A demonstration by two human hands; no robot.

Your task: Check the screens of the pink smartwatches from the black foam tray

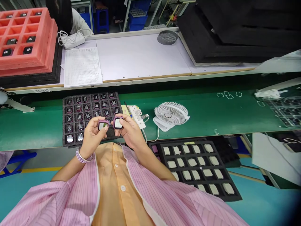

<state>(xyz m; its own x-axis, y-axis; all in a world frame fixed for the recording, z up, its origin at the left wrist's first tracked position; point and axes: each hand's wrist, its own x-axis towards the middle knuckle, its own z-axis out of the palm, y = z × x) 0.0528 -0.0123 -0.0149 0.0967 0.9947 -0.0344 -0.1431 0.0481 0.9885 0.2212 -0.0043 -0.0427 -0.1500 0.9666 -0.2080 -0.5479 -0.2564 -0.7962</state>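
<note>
My left hand (92, 136) is closed round a small square watch case with a purple rim (102, 125), its screen facing up. My right hand (129, 130) grips a second purple-rimmed watch case (118, 122) right beside it, the two cases nearly touching. Both hands hover over the near edge of a black foam tray (72, 142) on the green belt, whose pockets hold several similar cases. A beaded bracelet circles my left wrist.
A white desk fan (171, 115) and a white power strip (136, 114) lie to the right on the belt. A lower black tray (235, 194) holds several pale pieces. Behind are a paper form (82, 66), a pink foam tray (44, 47) and black foam sheets (235, 31).
</note>
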